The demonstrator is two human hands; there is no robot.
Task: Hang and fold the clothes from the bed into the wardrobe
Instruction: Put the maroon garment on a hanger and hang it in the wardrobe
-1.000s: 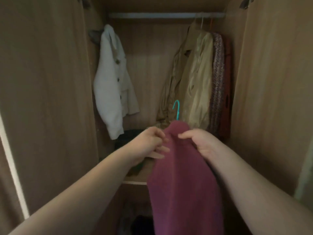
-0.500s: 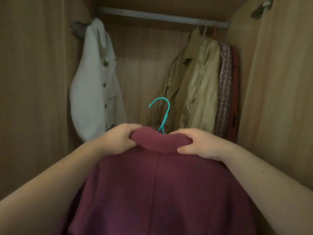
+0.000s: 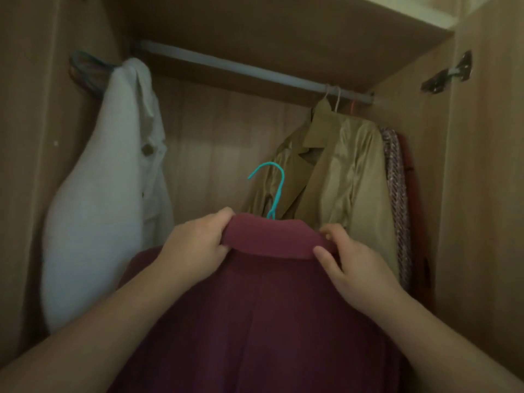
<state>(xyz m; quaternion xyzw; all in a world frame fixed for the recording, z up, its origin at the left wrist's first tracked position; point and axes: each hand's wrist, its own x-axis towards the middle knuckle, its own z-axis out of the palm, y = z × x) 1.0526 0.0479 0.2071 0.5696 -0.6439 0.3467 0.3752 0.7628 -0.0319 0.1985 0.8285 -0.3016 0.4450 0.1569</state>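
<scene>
A maroon coat [image 3: 263,316] on a teal hanger [image 3: 272,188] fills the lower middle of the head view, its back facing me. My left hand [image 3: 195,248] grips the left end of the collar. My right hand [image 3: 348,259] holds the right end of the collar, thumb on the fabric. The teal hook stands upright above the collar, well below the wardrobe's grey rail [image 3: 249,70]. The coat's lower part runs out of view.
A white jacket [image 3: 105,205] hangs at the rail's left end beside several spare hangers [image 3: 85,69]. An olive shirt [image 3: 334,171], a patterned garment [image 3: 397,199] and a red one [image 3: 411,177] hang at the right. Open wardrobe doors [image 3: 487,194] flank both sides.
I have lifted the coat higher and closer to the rail, and it has turned to show its full back. My view has tilted upward; both hands keep their grip on the collar.
</scene>
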